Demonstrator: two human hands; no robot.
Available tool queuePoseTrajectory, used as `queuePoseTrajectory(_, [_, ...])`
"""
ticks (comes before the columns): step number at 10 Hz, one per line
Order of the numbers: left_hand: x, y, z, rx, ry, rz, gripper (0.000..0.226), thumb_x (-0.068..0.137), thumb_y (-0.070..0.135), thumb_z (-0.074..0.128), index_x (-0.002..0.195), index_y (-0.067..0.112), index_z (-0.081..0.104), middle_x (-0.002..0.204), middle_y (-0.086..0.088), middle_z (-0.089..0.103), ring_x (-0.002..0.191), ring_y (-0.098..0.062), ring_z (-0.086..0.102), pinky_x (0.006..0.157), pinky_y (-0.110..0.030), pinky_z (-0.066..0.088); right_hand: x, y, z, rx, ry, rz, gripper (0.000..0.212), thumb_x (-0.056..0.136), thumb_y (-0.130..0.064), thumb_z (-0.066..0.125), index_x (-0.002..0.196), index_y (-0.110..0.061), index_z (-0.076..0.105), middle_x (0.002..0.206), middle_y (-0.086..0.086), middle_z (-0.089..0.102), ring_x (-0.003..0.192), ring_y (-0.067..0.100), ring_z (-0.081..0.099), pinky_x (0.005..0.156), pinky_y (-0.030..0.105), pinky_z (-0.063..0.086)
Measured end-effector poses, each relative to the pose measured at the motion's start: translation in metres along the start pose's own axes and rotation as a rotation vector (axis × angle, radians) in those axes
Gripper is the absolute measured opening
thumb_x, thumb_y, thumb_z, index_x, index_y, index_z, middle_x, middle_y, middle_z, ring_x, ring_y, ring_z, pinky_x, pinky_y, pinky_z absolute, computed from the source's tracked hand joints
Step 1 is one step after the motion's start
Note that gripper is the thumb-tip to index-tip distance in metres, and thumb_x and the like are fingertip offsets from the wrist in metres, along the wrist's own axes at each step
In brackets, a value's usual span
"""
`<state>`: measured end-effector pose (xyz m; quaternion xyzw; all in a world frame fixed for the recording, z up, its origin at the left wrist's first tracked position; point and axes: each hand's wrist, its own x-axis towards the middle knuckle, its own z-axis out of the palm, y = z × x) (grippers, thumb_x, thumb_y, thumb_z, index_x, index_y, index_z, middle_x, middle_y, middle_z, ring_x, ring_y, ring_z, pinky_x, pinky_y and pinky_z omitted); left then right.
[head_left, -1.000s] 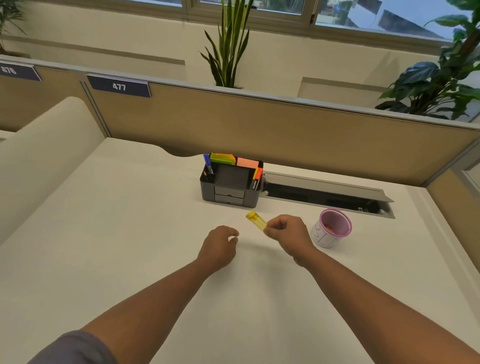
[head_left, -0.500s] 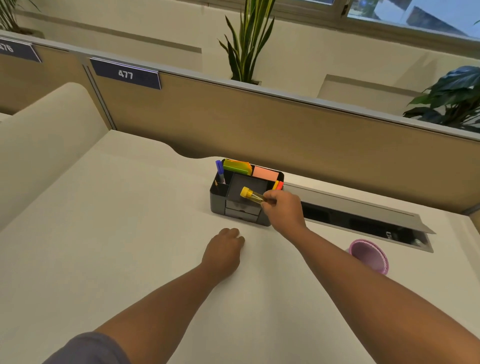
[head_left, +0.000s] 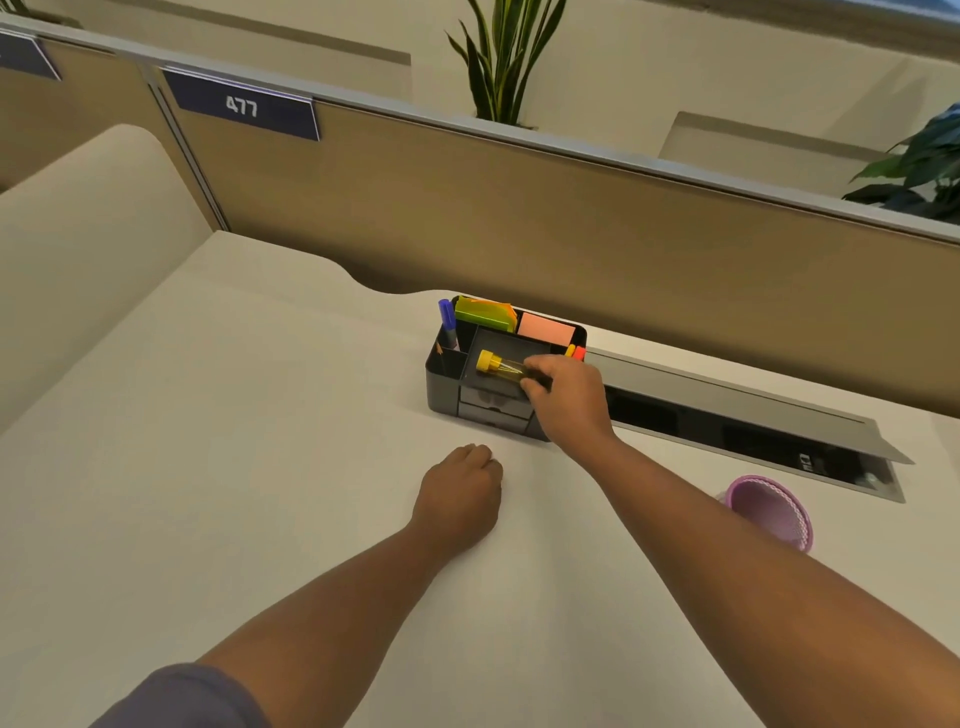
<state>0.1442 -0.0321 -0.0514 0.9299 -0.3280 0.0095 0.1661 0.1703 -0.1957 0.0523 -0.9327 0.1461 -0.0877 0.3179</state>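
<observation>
A small clear tube with a yellow cap (head_left: 498, 365) is pinched between the thumb and fingers of my right hand (head_left: 569, 397). The tube lies almost level over the middle compartment of a dark grey desk organizer (head_left: 441, 387), cap pointing left. The organizer holds a blue pen (head_left: 447, 322), green and orange sticky notes (head_left: 485, 313), a pink pad (head_left: 543, 329) and red and yellow markers at its right end. My left hand (head_left: 460, 496) rests on the white desk (head_left: 208, 467) in front of the organizer, fingers curled under and holding nothing.
A pink mesh cup (head_left: 771, 512) stands on the desk at the right. Behind it is an open cable trough with a raised grey lid (head_left: 727, 400). A tan partition labelled 477 (head_left: 241, 106) closes off the desk's far side, with plants beyond.
My right hand has carried the yellow-capped tube away from the desk near the pink cup, forward to above the organizer's middle compartment. My left hand has stayed on the desk.
</observation>
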Motion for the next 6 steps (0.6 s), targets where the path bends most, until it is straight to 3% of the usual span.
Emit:
queuePoseTrajectory(4, [0.002, 0.001, -0.006, 0.014, -0.046, -0.032, 0.027, 0.098, 0.02, 0.046, 0.104, 0.01, 0.069, 0.108, -0.005, 0.066, 0.099, -0.025, 0.06, 0.066, -0.036, 0.051, -0.009, 0.002, 0.001, 0.061, 0.036, 0.047, 0.045, 0.091, -0.015, 0.072, 0.135, -0.014, 0.061, 0.132, 0.006, 0.067, 0.122, 0.024, 0.061, 0.106, 0.043, 0.052])
queuePoseTrajectory(6, [0.016, 0.003, -0.019, 0.004, -0.167, -0.077, 0.026, 0.1, 0.019, 0.044, 0.101, 0.011, 0.069, 0.102, -0.007, 0.064, 0.093, -0.025, 0.058, 0.067, -0.036, 0.049, -0.045, 0.014, 0.001, 0.05, 0.109, 0.072, 0.053, 0.095, -0.016, 0.067, 0.145, -0.014, 0.05, 0.153, 0.006, 0.05, 0.144, 0.023, 0.041, 0.113, 0.03, 0.03])
